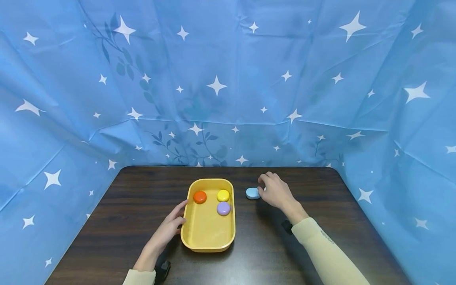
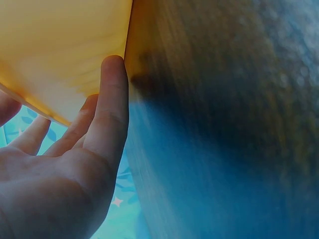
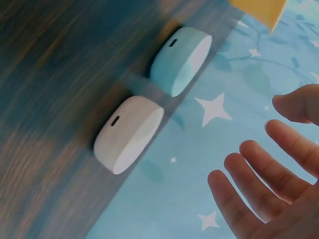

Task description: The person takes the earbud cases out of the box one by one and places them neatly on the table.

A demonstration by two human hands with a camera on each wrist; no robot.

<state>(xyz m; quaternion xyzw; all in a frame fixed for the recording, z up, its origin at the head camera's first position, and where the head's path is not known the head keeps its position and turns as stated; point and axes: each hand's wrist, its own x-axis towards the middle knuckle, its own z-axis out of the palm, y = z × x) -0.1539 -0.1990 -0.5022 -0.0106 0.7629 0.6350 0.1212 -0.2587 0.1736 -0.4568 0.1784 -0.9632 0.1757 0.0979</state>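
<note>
My left hand [image 1: 167, 229] is at the left side of a yellow tray [image 1: 208, 249], its extended fingers touching the outer wall. Inside the tray lie an orange-red round disc [image 1: 200, 197], a yellow one [image 1: 223, 195] and a purple one [image 1: 223, 208]. My right hand [image 1: 276, 192] hovers over the table to the right, fingers loosely bent and apart from anything. Below it stand a light blue rounded case [image 3: 179, 62] and a white rounded case [image 3: 128, 134], each with a small dark slot. In the head view the hand hides most of the white case.
A dark wood-grain table [image 1: 142, 190] carries everything. Behind it and along both sides hangs a blue cloth [image 1: 228, 99] with white stars and leaf prints. Each wrist wears a small black device, partly seen.
</note>
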